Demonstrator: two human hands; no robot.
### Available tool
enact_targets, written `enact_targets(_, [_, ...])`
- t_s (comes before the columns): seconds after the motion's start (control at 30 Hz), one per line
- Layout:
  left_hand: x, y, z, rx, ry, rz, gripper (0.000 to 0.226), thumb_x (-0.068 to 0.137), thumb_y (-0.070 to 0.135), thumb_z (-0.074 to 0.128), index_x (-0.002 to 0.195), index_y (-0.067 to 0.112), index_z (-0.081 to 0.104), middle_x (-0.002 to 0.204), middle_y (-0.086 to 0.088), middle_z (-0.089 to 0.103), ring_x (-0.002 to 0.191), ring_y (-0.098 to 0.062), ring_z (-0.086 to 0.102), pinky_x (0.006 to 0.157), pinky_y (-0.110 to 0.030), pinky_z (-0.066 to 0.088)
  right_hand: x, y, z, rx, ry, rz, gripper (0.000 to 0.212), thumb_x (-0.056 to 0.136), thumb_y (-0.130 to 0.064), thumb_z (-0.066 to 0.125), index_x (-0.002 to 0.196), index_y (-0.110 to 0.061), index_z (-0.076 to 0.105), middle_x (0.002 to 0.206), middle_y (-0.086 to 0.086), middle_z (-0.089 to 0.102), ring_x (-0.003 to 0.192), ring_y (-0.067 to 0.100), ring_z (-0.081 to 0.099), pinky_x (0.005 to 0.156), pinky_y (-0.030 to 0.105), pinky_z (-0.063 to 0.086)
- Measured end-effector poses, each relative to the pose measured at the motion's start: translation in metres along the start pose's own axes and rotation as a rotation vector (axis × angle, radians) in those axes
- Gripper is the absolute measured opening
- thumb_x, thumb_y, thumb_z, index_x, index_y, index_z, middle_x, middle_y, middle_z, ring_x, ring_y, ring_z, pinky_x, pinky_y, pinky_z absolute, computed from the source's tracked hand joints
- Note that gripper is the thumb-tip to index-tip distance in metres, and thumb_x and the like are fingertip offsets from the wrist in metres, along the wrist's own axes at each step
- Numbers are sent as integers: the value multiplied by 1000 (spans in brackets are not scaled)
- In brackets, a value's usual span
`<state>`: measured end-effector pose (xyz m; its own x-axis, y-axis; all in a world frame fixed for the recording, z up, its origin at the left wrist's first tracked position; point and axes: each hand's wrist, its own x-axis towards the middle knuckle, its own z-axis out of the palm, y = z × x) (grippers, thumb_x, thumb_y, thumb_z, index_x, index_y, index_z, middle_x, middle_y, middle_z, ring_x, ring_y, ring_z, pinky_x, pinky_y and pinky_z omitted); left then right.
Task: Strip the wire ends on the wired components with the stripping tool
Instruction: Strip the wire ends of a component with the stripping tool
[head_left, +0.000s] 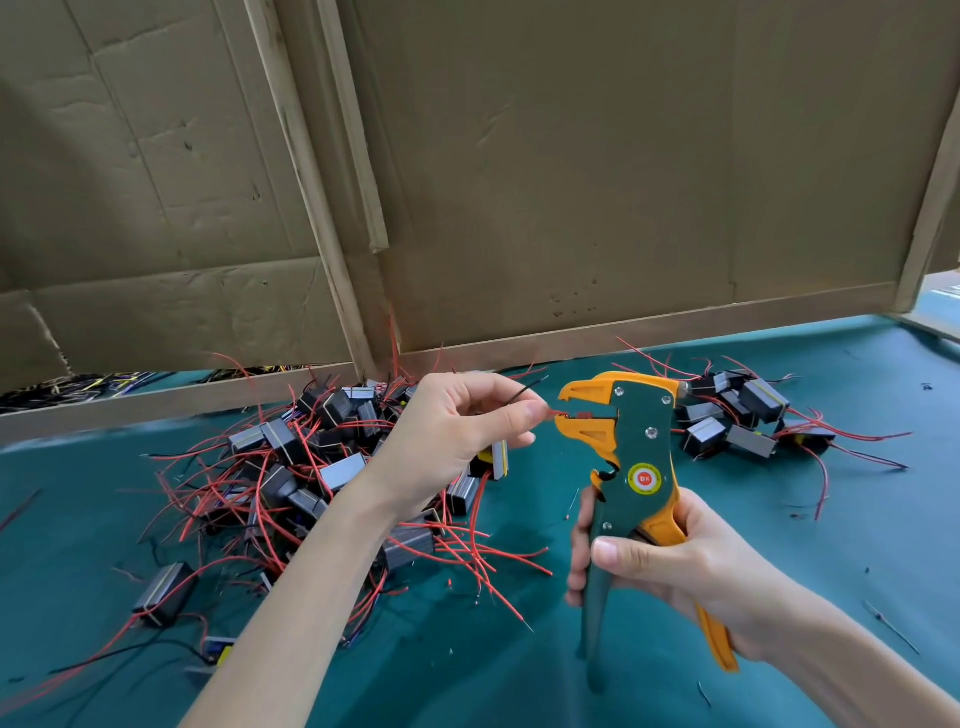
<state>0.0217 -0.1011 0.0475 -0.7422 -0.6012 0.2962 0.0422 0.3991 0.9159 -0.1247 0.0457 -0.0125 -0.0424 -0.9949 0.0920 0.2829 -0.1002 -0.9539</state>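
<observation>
While the left hand (452, 431) pinches the red wire (558, 413) between thumb and fingers (522, 411), feeding its end between the orange jaws of the stripping tool (631, 452), the right hand (675, 566) curls its fingers round the handles above the table (467, 675). The wire's component (496, 460) dangles under the left palm. Seated too deep or skewed, the wire could lose strands at the squeeze; a loose pinch could let it slip out

The stripping tool (631, 457) bears a round "DK" sticker (644, 479).
</observation>
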Motion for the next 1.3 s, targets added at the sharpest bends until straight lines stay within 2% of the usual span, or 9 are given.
enact_targets(0.13, [0,0,2,-49,-4,-11,6,78,25,74,75,19,75,74,2,66,74,-15,64,88,-47,55,1,-1,0,-29,-3,-5,21,65,-18,80,82,-11,71,79,22,64,72,38,65,71,43,56])
enact_targets(0.3, [-1,2,1,-27,-25,-13,6,74,26,70,71,22,74,72,3,67,75,-20,67,76,-25,55,0,0,0,-34,-3,-9,22,64,-18,80,82,-10,70,78,22,64,71,37,65,70,41,56])
enact_targets(0.43, [-1,2,1,-23,-15,-25,7,73,27,70,70,21,72,71,1,65,76,-22,68,76,-27,54,0,0,-1,-56,-14,-10,22,65,-20,81,82,-12,70,78,20,65,72,36,66,71,41,56])
enact_targets(0.53, [-1,3,1,-5,-21,-32,7,78,21,70,73,16,71,70,-1,65,74,-19,67,74,-21,53,0,0,-3,-93,-27,-7,34,63,-31,88,84,-12,69,79,20,66,73,37,66,74,42,56])
enact_targets(0.67, [-2,5,1,18,-37,-35,9,82,16,69,75,12,70,70,-6,65,71,-12,64,71,-16,51,1,1,-4,-121,-28,-6,47,59,-41,92,83,-10,67,78,19,67,72,36,67,72,36,56])
enact_targets(0.87, [-2,4,3,6,-31,-40,12,83,14,68,72,15,69,67,1,64,73,-16,64,70,-16,50,1,1,-5,-141,-32,-16,48,60,-42,91,83,-8,66,77,19,67,71,35,67,72,35,55])
enact_targets(0.97, [-3,5,2,24,-36,-49,11,84,13,68,73,14,69,69,-2,65,72,-13,64,72,-19,52,0,0,-5,-157,-31,-18,48,60,-42,91,82,-7,65,77,19,67,71,35,67,71,34,55])
enact_targets(1.13, [-3,7,-1,78,-54,-46,10,84,11,68,74,11,70,74,-8,67,72,-11,61,74,-21,50,0,1,-3,-204,-12,-26,27,67,-31,83,79,-13,67,72,14,67,67,32,67,69,34,55])
enact_targets(1.3, [-4,5,-5,81,-81,-42,8,82,14,70,74,13,70,76,-10,66,75,-15,59,77,-26,49,1,7,-2,-223,41,-5,50,53,-54,90,69,-14,64,60,15,62,53,31,60,61,36,55])
